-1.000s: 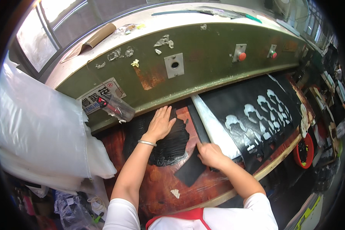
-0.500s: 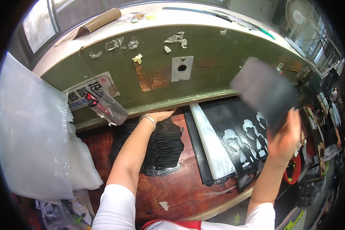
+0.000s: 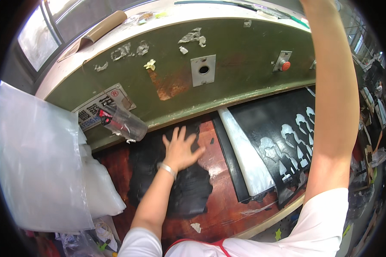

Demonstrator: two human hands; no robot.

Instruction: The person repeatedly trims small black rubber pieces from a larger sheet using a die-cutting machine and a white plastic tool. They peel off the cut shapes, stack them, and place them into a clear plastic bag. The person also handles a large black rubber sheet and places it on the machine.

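Fingers (image 3: 182, 133) spread wide, our left hand (image 3: 181, 154) is over the black sheets (image 3: 191, 195), which lie on the red-brown table (image 3: 225, 188) left of the white strip (image 3: 246, 156). Our right hand is out of view; we cannot tell its grip.

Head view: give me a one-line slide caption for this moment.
Left hand spread over ragged black material on a reddish board, right hand out of frame, pale-patterned black sheet alongside.
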